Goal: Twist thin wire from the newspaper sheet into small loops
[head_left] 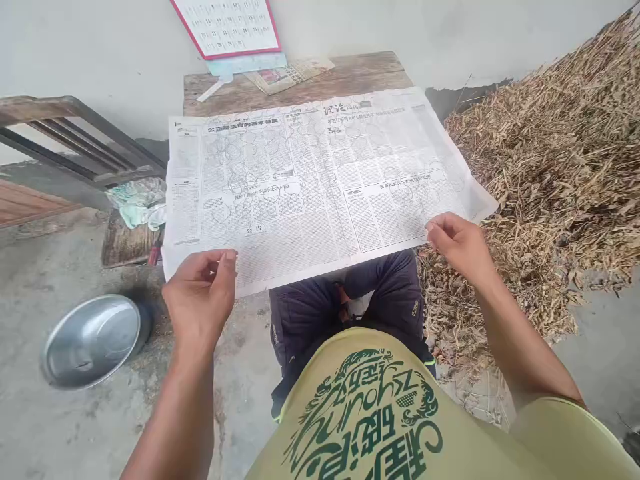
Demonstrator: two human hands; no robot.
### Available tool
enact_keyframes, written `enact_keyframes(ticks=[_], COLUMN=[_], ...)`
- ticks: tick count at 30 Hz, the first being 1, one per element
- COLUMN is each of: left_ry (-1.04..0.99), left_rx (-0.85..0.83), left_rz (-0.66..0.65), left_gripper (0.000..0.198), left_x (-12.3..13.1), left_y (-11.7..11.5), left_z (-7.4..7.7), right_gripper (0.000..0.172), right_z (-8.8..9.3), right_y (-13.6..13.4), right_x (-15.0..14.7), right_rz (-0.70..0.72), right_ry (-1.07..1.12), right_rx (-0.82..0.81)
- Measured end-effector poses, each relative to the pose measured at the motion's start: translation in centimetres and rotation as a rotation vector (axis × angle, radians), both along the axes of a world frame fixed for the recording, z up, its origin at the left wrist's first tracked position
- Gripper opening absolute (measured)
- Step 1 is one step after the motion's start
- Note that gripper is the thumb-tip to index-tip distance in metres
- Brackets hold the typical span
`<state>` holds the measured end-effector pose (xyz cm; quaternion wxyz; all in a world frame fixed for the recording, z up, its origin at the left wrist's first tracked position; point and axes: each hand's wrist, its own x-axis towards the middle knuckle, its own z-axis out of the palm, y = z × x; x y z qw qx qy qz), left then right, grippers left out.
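Note:
A wide newspaper sheet (pixel 310 187), printed with columns and marked with many drawn loops, stretches between my hands. Its far part lies over the wooden table (pixel 360 72), while the near edge hangs above my lap. My left hand (pixel 203 293) pinches the near left part of the sheet between thumb and fingers. At the near right, my right hand (pixel 457 245) grips the sheet's edge in a similar pinch. The print appears upside down from where I sit.
A calendar (pixel 233 27) leans against the wall, beside a folded paper (pixel 285 77). Left are a wooden chair (pixel 75 107) with a cloth (pixel 137 200) on its seat and a metal basin (pixel 93 340) on the floor. Dry stalks (pixel 550 147) are heaped at right.

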<state>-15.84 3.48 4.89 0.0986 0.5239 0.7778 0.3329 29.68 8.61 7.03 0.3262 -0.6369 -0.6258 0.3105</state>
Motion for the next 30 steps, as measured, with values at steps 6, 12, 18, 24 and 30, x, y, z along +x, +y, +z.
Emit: enact_keyframes(ticks=[6,12,18,24,30], left_ry=[-0.053,0.013,0.013,-0.014,-0.054], left_rx=[0.114,0.15,0.179,0.166,0.158], left_rz=[-0.192,-0.35,-0.386,-0.385,-0.391], left_gripper=[0.023,0.016,0.012,0.013,0.013], left_x=[4.3,6.8,7.5,7.7,8.7], left_y=[-2.1,-3.1,-3.7,-3.7,-3.6], left_z=[-0.1,-0.7,-1.0,-1.4,-1.7], right_gripper=[0.011,0.014,0.024,0.029,0.033], right_z=[0.0,-0.2,-1.1,-1.4,-0.8], right_y=[6.1,10.8,12.3,12.3,12.4], right_x=[1.4,-1.7,-4.5,-3.2,-0.7], right_rz=[0.067,0.257,0.331,0.211,0.018], right_ry=[-0.341,-0.676,-0.911,-0.824,-0.527], right_rx=[0.2,0.088,0.004,0.097,0.266])
